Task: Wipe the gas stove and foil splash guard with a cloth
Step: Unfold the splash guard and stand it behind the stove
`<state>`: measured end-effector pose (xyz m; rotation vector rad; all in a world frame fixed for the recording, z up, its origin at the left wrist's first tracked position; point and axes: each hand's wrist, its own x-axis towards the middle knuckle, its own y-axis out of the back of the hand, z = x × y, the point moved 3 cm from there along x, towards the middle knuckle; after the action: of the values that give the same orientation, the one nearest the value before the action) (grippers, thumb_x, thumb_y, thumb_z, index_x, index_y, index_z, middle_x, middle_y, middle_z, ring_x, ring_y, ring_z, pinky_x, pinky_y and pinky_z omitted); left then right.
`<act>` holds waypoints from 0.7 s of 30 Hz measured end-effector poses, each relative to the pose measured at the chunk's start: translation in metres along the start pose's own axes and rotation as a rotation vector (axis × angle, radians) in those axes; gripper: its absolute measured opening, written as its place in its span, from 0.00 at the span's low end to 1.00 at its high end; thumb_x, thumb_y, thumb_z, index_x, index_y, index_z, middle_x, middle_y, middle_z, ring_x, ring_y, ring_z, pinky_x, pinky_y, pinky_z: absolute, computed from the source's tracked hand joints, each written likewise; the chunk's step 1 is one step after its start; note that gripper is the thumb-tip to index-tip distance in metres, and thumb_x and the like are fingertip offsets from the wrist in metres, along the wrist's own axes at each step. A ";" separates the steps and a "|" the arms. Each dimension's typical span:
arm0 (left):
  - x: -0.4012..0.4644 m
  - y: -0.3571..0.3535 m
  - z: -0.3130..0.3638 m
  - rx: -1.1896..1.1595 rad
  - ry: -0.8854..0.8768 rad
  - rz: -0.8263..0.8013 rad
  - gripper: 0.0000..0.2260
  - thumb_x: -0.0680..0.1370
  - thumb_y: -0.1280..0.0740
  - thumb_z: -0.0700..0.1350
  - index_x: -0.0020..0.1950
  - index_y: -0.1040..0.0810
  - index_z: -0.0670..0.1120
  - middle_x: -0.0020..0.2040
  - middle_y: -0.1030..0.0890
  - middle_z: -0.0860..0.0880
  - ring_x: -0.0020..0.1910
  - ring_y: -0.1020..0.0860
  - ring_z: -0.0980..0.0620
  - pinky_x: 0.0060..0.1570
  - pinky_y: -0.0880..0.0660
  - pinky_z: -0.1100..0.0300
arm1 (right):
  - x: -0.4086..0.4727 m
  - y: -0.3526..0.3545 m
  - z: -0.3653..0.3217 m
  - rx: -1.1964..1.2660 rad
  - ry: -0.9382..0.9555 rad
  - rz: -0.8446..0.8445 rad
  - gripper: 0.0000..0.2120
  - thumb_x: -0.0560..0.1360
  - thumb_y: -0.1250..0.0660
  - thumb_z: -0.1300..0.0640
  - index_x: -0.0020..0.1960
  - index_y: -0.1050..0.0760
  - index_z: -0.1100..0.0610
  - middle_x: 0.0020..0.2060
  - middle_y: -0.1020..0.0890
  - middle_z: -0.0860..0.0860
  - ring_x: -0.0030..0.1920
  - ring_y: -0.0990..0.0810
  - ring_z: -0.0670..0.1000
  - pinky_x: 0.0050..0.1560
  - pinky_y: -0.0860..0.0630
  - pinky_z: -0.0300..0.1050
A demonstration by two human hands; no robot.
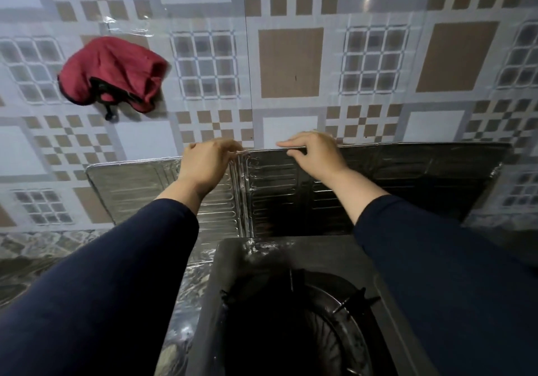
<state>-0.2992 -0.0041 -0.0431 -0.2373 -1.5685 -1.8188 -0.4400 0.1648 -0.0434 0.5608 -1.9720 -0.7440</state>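
The silver foil splash guard stands upright behind the black gas stove, against the tiled wall. My left hand pinches its top edge near the middle fold. My right hand grips the same top edge just to the right, fingers curled over it. The stove's burner and pan support show at the bottom centre. A red cloth hangs on a wall hook at the upper left, away from both hands.
A patterned tile wall fills the background. Foil sheeting lies on the counter left of the stove. My dark sleeves cover much of the lower view.
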 end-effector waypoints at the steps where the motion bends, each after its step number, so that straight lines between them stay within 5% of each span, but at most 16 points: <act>1: -0.002 0.004 -0.006 0.003 0.002 -0.012 0.09 0.79 0.37 0.50 0.55 0.20 0.56 0.55 0.16 0.50 0.56 0.20 0.45 0.53 0.28 0.51 | 0.003 -0.008 -0.010 0.025 0.013 -0.026 0.12 0.74 0.31 0.60 0.55 0.18 0.49 0.52 0.15 0.51 0.54 0.21 0.55 0.62 0.29 0.56; 11: -0.016 0.035 -0.031 0.027 0.064 -0.066 0.09 0.77 0.34 0.49 0.55 0.18 0.58 0.55 0.15 0.49 0.53 0.19 0.46 0.50 0.23 0.53 | 0.013 -0.046 -0.044 0.168 -0.088 -0.006 0.13 0.75 0.35 0.65 0.51 0.16 0.50 0.49 0.14 0.52 0.54 0.19 0.54 0.61 0.26 0.54; 21: -0.008 0.070 -0.010 -0.009 0.117 -0.256 0.11 0.75 0.32 0.45 0.55 0.17 0.53 0.51 0.15 0.48 0.52 0.19 0.48 0.48 0.28 0.60 | 0.026 -0.034 -0.065 0.211 -0.185 -0.089 0.13 0.76 0.36 0.65 0.49 0.16 0.52 0.53 0.16 0.52 0.58 0.21 0.53 0.64 0.27 0.50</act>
<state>-0.2476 -0.0105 0.0049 0.0690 -1.5651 -1.9949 -0.3922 0.1058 -0.0263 0.7312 -2.2260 -0.6654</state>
